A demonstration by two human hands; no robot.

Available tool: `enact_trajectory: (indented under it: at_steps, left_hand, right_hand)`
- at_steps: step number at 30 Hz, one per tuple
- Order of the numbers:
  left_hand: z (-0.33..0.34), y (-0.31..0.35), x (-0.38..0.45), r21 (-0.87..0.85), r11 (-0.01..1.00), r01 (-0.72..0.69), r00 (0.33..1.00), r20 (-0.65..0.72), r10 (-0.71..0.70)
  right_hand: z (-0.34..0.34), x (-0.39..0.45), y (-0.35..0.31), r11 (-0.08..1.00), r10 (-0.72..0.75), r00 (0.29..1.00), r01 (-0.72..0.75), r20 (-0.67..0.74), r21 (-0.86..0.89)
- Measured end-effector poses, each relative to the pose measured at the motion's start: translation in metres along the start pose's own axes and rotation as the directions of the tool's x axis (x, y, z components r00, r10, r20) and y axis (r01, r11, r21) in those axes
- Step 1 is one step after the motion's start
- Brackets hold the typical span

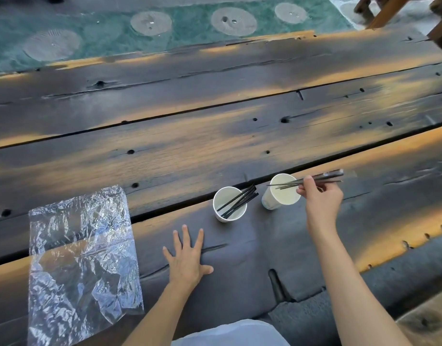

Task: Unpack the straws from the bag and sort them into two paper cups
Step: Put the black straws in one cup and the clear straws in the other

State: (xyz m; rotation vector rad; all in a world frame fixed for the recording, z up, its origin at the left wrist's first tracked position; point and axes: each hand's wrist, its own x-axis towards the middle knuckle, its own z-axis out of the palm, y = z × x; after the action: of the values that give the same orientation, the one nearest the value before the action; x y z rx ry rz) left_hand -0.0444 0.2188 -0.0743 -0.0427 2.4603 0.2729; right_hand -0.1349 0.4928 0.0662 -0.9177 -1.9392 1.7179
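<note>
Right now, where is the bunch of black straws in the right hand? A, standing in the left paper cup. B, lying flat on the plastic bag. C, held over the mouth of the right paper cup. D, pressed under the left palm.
C: the right hand pinches the bunch of black straws above the right paper cup, none dropped in yet.

An outdoor seating spot: a weathered plank table point(215, 136), green patterned paving point(190, 28), wooden chair legs point(389, 8).

Dark plank table point(215, 136) w/ warm light patches; green patterned rug point(190, 28) beyond.
</note>
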Motion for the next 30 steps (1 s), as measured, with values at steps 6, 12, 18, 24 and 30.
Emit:
enact_trajectory:
  at_steps: [6,12,18,24,30]
  left_hand:
    - [-0.001,0.001,-0.001,-0.006,1.000,0.005,1.000,-0.005,-0.005]
    - [0.002,0.001,-0.001,0.005,1.000,-0.004,1.000,-0.018,0.004]
    - [0.000,0.000,-0.002,0.004,1.000,-0.005,1.000,-0.013,0.005]
    - [-0.002,-0.003,-0.003,-0.027,1.000,-0.015,1.000,-0.019,0.014]
    - [-0.014,-0.043,-0.021,-0.250,0.964,0.087,0.875,-0.444,-0.194]
  right_hand:
    - [-0.007,0.004,-0.018,0.989,0.003,0.982,0.024,-0.187,0.144]
    - [-0.019,0.013,-0.004,0.995,-0.084,0.990,0.077,-0.115,-0.068]
    - [-0.002,0.017,0.028,0.954,0.078,0.979,-0.019,0.186,-0.300]
    - [-0.011,0.007,0.004,0.969,-0.017,0.978,0.067,0.206,-0.239]
    - [0.004,-0.038,-0.047,0.982,-0.187,0.981,0.189,0.049,-0.027]
